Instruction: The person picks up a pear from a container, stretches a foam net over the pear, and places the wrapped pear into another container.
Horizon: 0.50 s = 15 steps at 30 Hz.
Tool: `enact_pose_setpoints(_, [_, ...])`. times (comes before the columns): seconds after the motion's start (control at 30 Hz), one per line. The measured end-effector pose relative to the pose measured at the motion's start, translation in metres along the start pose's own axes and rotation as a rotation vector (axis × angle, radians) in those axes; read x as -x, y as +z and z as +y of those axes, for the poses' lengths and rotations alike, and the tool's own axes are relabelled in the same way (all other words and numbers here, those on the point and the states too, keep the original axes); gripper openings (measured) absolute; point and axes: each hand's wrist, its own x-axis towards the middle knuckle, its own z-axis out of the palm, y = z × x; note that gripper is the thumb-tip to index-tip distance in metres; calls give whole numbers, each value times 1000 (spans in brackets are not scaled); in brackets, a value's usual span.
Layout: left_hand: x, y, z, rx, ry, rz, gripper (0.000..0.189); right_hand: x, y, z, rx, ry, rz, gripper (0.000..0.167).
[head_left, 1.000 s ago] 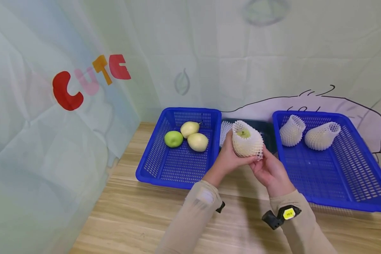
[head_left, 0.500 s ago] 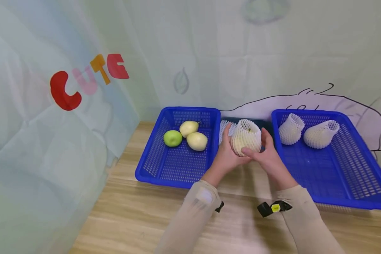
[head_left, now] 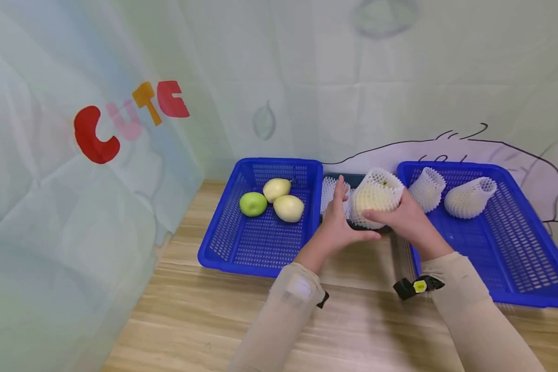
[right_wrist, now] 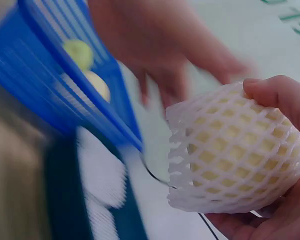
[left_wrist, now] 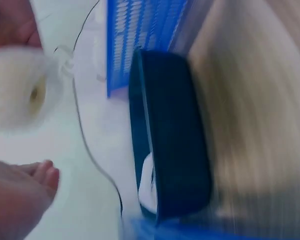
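My right hand (head_left: 411, 225) grips a pale yellow pear in a white foam net sleeve (head_left: 376, 200), thumb across its near side. In the right wrist view the net (right_wrist: 235, 150) fits around the fruit, its loose rim extending past one end. The left hand (head_left: 335, 230) is beside the pear on its left, fingers straight and thumb spread, with a gap between hand and net in the left wrist view. Behind both hands is a dark green bin (left_wrist: 177, 135) holding white foam nets (head_left: 330, 194), partly hidden by the hands and the pear.
At left stands a blue basket (head_left: 246, 267) with a green apple-like fruit (head_left: 253, 204) and two bare pears (head_left: 289, 208). The right blue basket (head_left: 516, 298) bears two netted pears (head_left: 471, 198). A printed cloth (head_left: 307, 103) hangs close behind on the wooden table (head_left: 190, 310).
Both hands held the netted pear earlier. Now the left hand has let go, and the right hand has carried the pear a little to the right.
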Motion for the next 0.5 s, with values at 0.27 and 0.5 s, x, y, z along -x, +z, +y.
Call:
enact_pose_setpoints(0.27, [-8,-33,-25,-250,-204,-186,80,-12,-78,26,31,37,144,75])
enact_pose_setpoints(0.5, [-8,-47,-47,-216,-161,-281,52,-15,-108,61,85,169,96,83])
